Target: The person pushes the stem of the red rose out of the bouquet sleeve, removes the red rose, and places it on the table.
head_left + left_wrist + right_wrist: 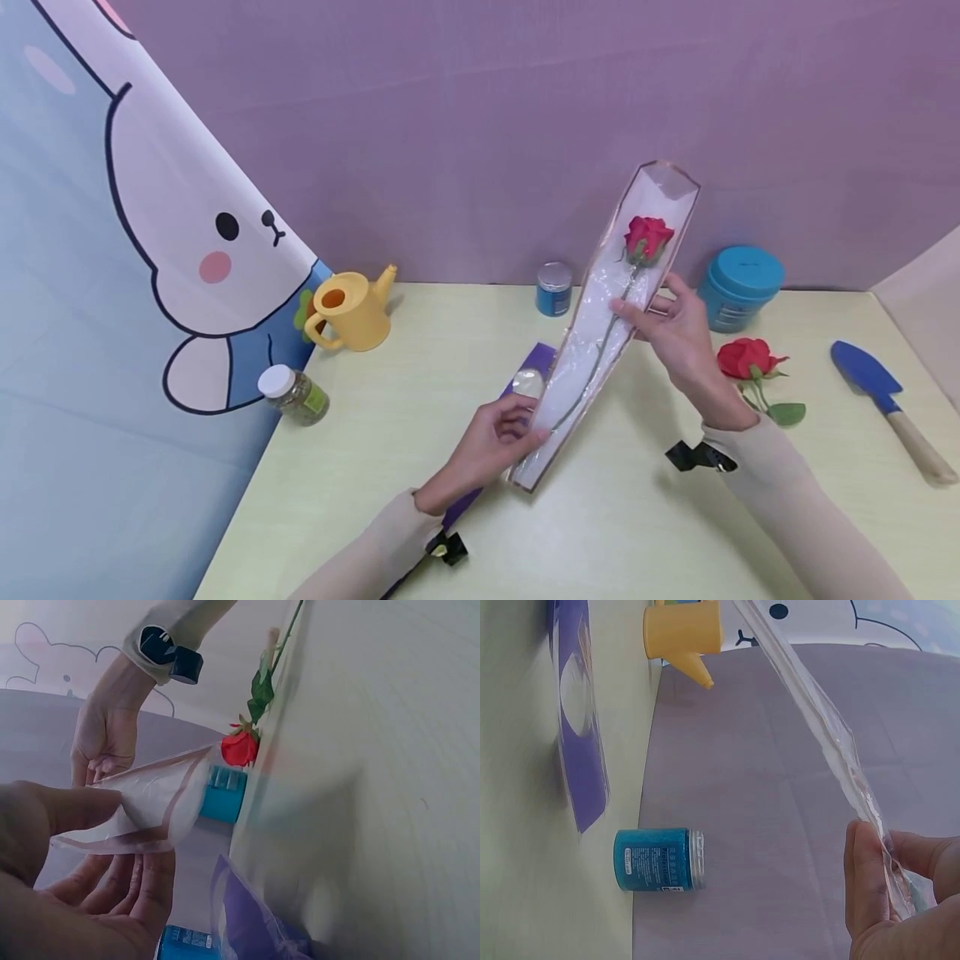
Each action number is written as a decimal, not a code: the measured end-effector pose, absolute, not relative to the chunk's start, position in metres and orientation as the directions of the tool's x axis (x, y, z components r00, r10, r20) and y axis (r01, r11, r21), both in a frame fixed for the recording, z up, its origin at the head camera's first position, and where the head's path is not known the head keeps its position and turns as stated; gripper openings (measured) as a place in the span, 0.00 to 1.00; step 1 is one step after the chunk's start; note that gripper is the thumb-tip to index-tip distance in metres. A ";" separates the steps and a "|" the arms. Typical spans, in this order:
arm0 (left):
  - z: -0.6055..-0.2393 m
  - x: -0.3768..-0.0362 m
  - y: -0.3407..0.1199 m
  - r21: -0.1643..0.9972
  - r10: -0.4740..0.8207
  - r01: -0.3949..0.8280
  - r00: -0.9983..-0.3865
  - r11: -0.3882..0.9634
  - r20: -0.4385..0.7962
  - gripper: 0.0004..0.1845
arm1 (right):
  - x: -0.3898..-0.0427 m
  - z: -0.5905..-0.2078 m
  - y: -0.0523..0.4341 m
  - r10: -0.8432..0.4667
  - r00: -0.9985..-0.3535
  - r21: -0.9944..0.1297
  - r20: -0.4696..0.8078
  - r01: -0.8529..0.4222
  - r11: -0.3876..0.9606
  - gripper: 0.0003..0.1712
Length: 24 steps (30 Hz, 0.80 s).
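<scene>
Several fingers [156,889] hold a wrapped rose [648,238]; one jar label [649,864] is illegible.

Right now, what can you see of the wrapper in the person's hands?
The wrapper is long and narrow, widening upward, with white backing, a shiny clear front resembling plastic film, and thin brownish edging. A red rose lies inside, bloom uppermost. The head view shows the wrapper slanting up rightward above the table, left hand gripping its lower end, right hand its right edge higher up.

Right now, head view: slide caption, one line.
Left hand and right hand hold a sleeved red rose above the table; yellow watering can left, blue trowel right.
</scene>
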<state>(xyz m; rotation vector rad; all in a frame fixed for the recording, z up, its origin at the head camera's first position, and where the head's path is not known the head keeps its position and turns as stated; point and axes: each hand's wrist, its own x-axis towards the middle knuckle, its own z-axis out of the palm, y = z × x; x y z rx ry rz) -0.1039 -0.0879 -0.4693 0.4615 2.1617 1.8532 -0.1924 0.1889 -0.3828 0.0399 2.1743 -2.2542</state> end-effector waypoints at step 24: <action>-0.476 -0.101 -0.087 0.978 0.564 0.138 -0.825 0.156 0.026 0.17 | -0.186 -0.380 0.194 -0.012 -1.000 -1.000 0.018 -0.018 -0.012 0.38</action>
